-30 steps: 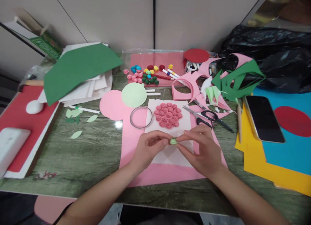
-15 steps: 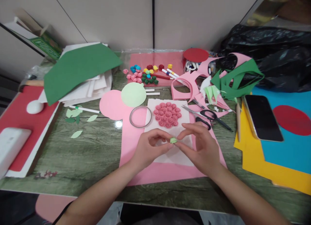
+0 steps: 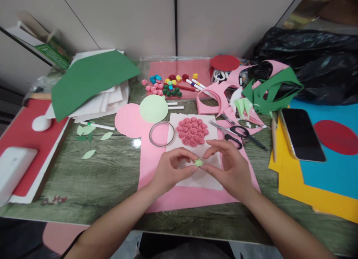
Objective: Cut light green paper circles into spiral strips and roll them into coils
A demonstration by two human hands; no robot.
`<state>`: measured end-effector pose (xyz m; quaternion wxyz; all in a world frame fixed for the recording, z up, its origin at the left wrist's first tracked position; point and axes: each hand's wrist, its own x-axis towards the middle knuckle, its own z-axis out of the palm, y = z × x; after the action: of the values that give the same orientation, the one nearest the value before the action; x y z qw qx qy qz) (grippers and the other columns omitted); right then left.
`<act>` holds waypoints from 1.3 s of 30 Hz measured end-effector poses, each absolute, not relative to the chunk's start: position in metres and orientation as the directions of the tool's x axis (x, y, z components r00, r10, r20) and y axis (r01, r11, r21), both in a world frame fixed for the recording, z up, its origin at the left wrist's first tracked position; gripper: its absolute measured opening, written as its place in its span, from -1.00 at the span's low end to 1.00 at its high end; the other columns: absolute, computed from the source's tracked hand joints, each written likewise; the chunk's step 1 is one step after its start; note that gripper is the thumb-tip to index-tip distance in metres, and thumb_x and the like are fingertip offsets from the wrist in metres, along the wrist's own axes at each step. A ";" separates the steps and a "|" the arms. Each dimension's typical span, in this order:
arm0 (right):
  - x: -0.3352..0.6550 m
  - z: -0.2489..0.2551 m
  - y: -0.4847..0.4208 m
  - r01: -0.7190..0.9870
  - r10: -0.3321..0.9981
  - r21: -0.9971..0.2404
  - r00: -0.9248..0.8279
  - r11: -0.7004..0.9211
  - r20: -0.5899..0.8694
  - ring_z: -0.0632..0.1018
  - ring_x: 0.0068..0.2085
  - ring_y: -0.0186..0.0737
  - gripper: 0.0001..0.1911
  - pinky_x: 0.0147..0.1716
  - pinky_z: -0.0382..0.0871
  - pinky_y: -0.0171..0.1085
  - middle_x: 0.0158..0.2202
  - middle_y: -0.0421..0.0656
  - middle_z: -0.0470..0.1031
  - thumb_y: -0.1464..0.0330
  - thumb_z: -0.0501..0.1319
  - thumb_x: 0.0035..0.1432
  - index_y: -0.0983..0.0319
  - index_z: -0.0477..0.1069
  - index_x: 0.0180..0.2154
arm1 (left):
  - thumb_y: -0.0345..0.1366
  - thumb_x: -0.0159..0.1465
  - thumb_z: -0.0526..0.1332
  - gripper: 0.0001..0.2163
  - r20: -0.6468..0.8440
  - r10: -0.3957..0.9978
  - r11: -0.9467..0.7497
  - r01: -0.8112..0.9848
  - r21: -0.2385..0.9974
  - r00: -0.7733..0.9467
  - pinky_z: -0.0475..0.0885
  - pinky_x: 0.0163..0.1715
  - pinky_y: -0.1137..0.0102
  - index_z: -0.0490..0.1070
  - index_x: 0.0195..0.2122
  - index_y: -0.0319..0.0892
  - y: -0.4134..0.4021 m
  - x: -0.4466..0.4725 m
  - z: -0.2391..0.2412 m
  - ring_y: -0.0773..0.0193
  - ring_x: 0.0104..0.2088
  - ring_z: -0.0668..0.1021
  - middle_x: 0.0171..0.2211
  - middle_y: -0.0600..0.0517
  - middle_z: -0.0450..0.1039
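Between my two hands is a small light green folded or rolled piece of paper (image 3: 198,162). My left hand (image 3: 173,171) pinches it between thumb and index finger. From the other side, the thumb of my right hand (image 3: 229,169) presses against it, with the index finger curved just above. Both hands are over a white sheet (image 3: 201,181) lying on pink paper (image 3: 167,199). Just beyond them, a cluster of pink rolled paper flowers (image 3: 192,131) rests on the white sheet. A metal ring (image 3: 161,134) lies left of the cluster, and scissors (image 3: 233,131) lie right of it.
Loose paper leaves (image 3: 88,154) lie at the left near a white pen (image 3: 102,126). Small coloured paper rolls (image 3: 155,89) sit at the back. Green and pink scraps (image 3: 275,89), a phone (image 3: 302,134) and coloured sheets (image 3: 291,184) cover the right side.
My right index finger has lifted slightly away from the green paper piece, which looks a little turned. Both hands otherwise stay in place.
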<state>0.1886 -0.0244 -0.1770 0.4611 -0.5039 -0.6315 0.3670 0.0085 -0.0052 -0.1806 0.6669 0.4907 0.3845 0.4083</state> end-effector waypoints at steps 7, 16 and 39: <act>0.189 -0.178 -0.023 0.276 0.979 -0.940 -0.074 0.201 0.188 0.53 -0.25 -0.17 -0.49 -0.17 0.40 -0.10 -0.33 -0.23 0.47 0.46 0.35 0.02 0.04 0.33 0.00 | -0.31 0.06 0.38 -0.87 -0.120 0.921 0.189 -0.157 0.969 0.371 0.43 -0.23 0.35 0.52 -0.36 -0.18 -0.005 0.008 -0.180 0.25 -0.31 0.55 -0.37 -0.03 0.56; 0.184 -0.175 -0.024 0.321 0.989 -0.939 -0.118 0.126 0.092 0.54 -0.22 -0.18 -0.56 -0.13 0.40 -0.10 -0.30 -0.22 0.50 0.39 0.33 0.06 0.05 0.34 -0.01 | -0.28 0.07 0.38 -0.86 -0.250 0.913 0.311 -0.153 0.938 0.322 0.43 -0.26 0.39 0.50 -0.41 -0.22 -0.007 0.008 -0.181 0.26 -0.34 0.55 -0.40 -0.02 0.56; 0.184 -0.178 -0.022 0.233 0.988 -0.972 -0.155 0.020 -0.017 0.56 -0.20 -0.15 -0.64 -0.16 0.46 -0.12 -0.28 -0.16 0.53 0.31 0.33 0.07 0.12 0.39 -0.06 | -0.36 0.04 0.41 -0.89 -0.278 0.907 0.362 -0.247 0.899 0.317 0.46 -0.27 0.45 0.55 -0.39 -0.20 -0.006 0.011 -0.184 0.33 -0.35 0.59 -0.39 0.01 0.60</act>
<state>0.1836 -0.0218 -0.1778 0.3973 -0.5145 -0.5932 0.4749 0.0112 -0.0063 -0.1838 0.7100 0.3926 0.4203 0.4063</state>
